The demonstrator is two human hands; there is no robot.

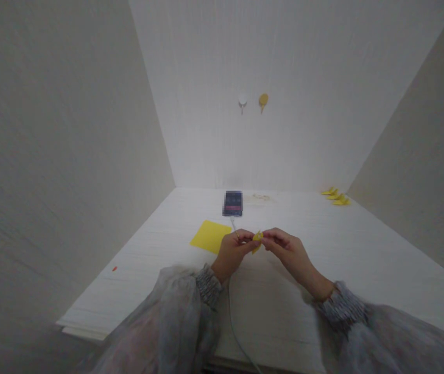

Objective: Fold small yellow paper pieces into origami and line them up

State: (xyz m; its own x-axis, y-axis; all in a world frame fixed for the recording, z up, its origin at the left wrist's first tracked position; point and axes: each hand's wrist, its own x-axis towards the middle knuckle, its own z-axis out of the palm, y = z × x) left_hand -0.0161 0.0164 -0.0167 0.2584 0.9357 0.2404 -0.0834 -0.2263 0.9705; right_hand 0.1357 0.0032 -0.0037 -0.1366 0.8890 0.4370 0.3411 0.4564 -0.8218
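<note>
In front of the phone (233,202), the left hand (233,252) and right hand (290,254) both pinch a small folded yellow paper (257,244) in a fingertip grip, seemingly to steady its folds, while folded yellow pieces (335,197) sit well right of the phone, presumably clear of handling.

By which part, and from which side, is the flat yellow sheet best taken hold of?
Probably its near left corner, coming from the left: the yellow sheet lies flat, that corner is uncovered, and the left hand partly hides the sheet's right edge.
</note>
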